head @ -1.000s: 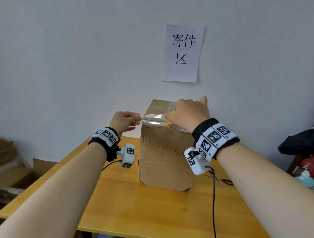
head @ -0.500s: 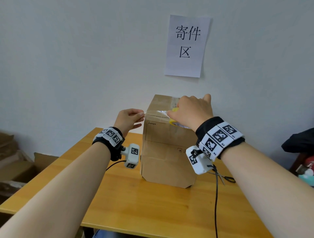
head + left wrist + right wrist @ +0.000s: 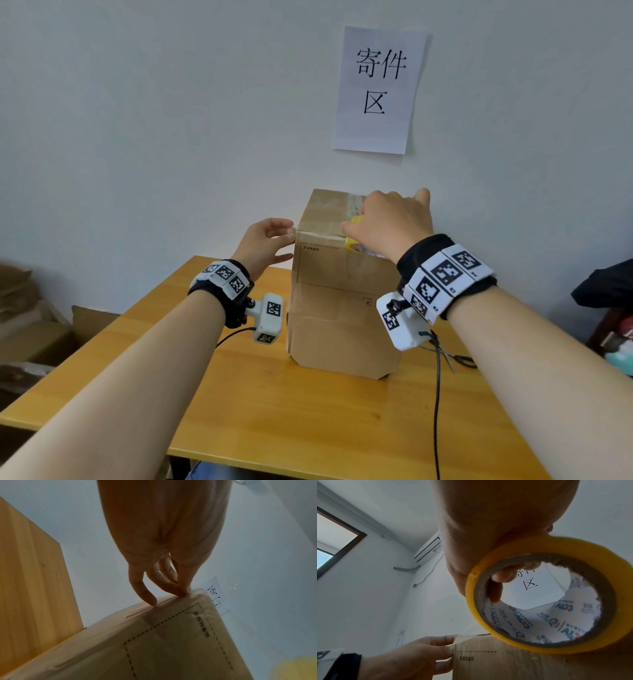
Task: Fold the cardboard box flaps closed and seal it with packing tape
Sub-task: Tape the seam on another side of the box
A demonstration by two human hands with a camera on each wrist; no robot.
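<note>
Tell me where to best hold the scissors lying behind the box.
Probably by the dark handle loops of the scissors, coming from above on the right of the box. They lie flat on the table, blades toward the box, partly hidden by the right wrist.

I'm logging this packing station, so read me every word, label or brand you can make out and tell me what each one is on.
"寄件区": white paper sign taped to the wall behind the cardboard box.
"CCTV"-like logo, repeated and seen in reverse: inner liner of the yellow tape roll; not certain.
Small printed line by the dashed frame on the box front: too small to read.
Second wall sign: too blurred.
</note>
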